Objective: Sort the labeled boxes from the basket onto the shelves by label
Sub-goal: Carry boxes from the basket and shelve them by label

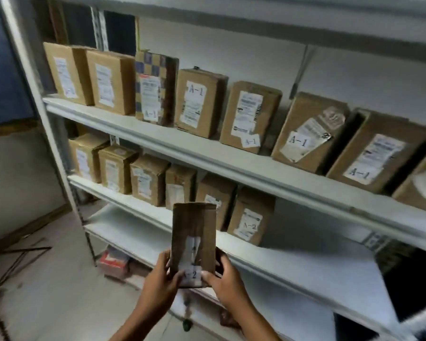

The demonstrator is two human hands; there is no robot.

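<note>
I hold a small brown cardboard box [193, 232] upright in front of the shelves, its white label reading A-2 near the bottom. My left hand [159, 279] grips its lower left side and my right hand [225, 279] its lower right side. The upper shelf [207, 153] carries a row of boxes labelled A-1 [197, 102]. On the shelf below [293, 267] stands a row of boxes, the rightmost one labelled A-2 [250, 217]. The basket is not in view.
White shelf surface runs to the right of the A-2 row. A lower white shelf [123, 230] sits below left. A red and white package [113, 262] lies on the floor under the shelving. Thin dark rods [22, 252] lie on the floor at left.
</note>
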